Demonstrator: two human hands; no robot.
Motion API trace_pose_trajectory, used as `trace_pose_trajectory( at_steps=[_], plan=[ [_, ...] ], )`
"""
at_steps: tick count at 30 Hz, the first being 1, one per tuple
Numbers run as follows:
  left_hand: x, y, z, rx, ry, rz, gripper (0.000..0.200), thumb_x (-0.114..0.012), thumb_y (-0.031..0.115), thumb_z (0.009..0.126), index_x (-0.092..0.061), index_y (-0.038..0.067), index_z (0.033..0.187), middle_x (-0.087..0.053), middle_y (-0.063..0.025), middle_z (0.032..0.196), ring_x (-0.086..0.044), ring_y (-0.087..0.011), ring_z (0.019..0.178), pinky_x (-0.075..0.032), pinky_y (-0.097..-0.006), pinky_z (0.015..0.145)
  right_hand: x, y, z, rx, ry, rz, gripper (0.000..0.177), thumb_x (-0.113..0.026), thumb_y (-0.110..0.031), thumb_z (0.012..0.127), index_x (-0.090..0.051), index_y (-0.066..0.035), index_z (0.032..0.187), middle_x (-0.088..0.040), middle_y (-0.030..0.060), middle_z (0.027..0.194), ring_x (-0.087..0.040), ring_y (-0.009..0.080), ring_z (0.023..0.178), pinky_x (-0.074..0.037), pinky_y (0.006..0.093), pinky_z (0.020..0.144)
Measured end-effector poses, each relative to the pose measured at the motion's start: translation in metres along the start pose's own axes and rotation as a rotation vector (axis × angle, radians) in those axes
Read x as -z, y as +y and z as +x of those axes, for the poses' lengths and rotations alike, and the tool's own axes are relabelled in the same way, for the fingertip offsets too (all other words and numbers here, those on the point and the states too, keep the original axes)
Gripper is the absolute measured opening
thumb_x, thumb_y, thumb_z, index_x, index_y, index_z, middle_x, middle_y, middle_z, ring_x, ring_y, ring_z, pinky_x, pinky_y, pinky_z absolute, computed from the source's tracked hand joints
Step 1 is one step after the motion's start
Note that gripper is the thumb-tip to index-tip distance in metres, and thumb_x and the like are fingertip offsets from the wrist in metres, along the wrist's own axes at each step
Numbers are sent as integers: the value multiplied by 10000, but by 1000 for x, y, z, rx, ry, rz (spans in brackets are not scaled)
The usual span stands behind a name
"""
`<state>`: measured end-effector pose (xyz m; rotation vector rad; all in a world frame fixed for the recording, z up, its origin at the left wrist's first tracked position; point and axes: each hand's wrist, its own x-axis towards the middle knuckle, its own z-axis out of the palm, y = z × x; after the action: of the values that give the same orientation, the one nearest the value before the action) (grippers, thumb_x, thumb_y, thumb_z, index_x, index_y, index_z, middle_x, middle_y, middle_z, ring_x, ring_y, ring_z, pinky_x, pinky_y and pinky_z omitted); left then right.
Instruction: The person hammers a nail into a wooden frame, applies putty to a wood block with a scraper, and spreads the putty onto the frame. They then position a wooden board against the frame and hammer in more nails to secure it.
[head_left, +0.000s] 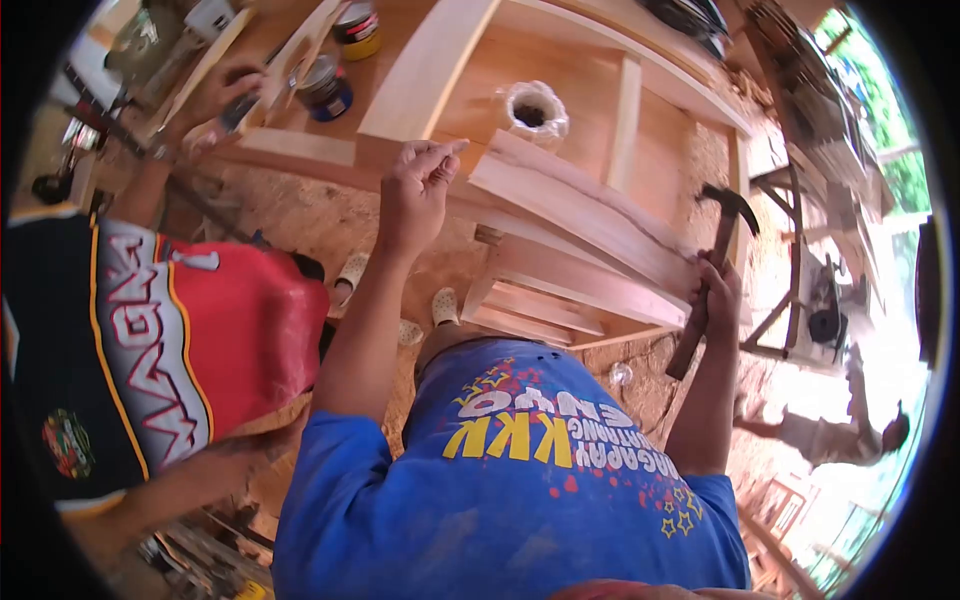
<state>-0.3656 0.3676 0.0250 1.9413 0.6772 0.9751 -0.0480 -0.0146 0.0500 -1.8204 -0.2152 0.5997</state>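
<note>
My left hand (420, 190) is raised by the left end of a loose wooden board (585, 210). Its thumb and fingers are pinched together; whatever is between them is too small to make out. In my right hand (718, 290) is a claw hammer (727, 215), head up and handle pointing down toward me. That hand is close against the board's right end, and its fingers seem to touch the wood. The board lies slantwise over a wooden frame (625, 120). Below it is a wooden drawer-like box (570, 290).
A plastic-lined container (535, 110) with dark contents stands inside the frame. Paint cans (323, 88) sit at the upper left, near a co-worker's hand (235, 90). That co-worker, in a red and black shirt (240, 330), is close on my left. Another person (830, 435) is farther right, near stacked lumber.
</note>
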Motion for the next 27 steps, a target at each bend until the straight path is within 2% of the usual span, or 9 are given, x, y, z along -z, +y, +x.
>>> trace_pose_trajectory(
  at_steps=[3,4,7,9,14,17,20,24,27],
  plan=[
    [-26,-9,32,-120,-105,107,298,-601,189,1080,-705,-11,1275,-741,-74,1066,-685,-150,1007,-532,-290,927,-26,-10,-19,73,110,-93,280,-704,-195,955,-660,-14,1165,-629,29,825,-576,103,608,-499,268,508],
    [-42,-30,38,117,-211,-101,243,-634,174,1034,-760,26,1181,-759,-141,1125,-723,-228,1039,-551,-335,923,-28,1,-15,75,78,-63,283,-679,-195,958,-663,2,1160,-637,41,810,-573,111,589,-484,267,497],
    [-63,-46,30,176,-313,-74,270,-632,174,1038,-730,9,1228,-774,-125,1139,-717,-177,1044,-535,-312,933,-57,-2,-30,100,54,38,249,-649,-157,962,-644,14,1143,-620,46,771,-589,119,584,-484,278,485],
    [-71,-46,19,106,-247,-24,261,-636,154,1037,-734,-7,1218,-784,-122,1111,-721,-174,1020,-535,-320,916,-71,-9,-38,77,31,101,244,-660,-118,968,-617,24,1161,-622,47,773,-599,119,587,-515,286,496],
    [-66,-28,-8,189,-151,129,273,-648,174,1048,-741,-24,1210,-787,-127,1081,-727,-156,982,-546,-305,887,-87,-14,-39,64,-86,98,253,-681,-98,946,-599,29,1149,-634,70,798,-640,135,602,-548,293,514],
    [-66,-23,-13,187,-130,51,283,-648,182,1055,-739,-35,1212,-775,-128,1069,-721,-164,977,-551,-308,885,-86,-15,-35,33,-100,102,261,-685,-103,943,-602,26,1155,-645,74,812,-641,134,610,-552,290,518],
    [-62,-29,-5,5,-78,134,283,-656,156,1050,-733,-50,1228,-759,-132,1074,-709,-173,980,-557,-321,881,-84,-16,-30,28,-105,74,273,-685,-116,944,-611,21,1168,-650,75,819,-633,129,611,-558,292,525],
    [-37,0,16,51,59,153,287,-678,139,1035,-721,-65,1233,-750,-105,1078,-693,-161,999,-544,-302,895,-85,-11,-25,33,-96,32,285,-686,-140,949,-625,4,1187,-648,61,812,-612,118,599,-548,290,525],
    [-29,-5,24,205,127,-62,287,-706,142,1019,-714,-50,1231,-769,-109,1058,-714,-158,963,-554,-300,893,-87,-11,-22,28,-146,36,264,-684,-138,969,-631,-8,1192,-618,33,790,-592,101,588,-515,276,504]
  ],
)
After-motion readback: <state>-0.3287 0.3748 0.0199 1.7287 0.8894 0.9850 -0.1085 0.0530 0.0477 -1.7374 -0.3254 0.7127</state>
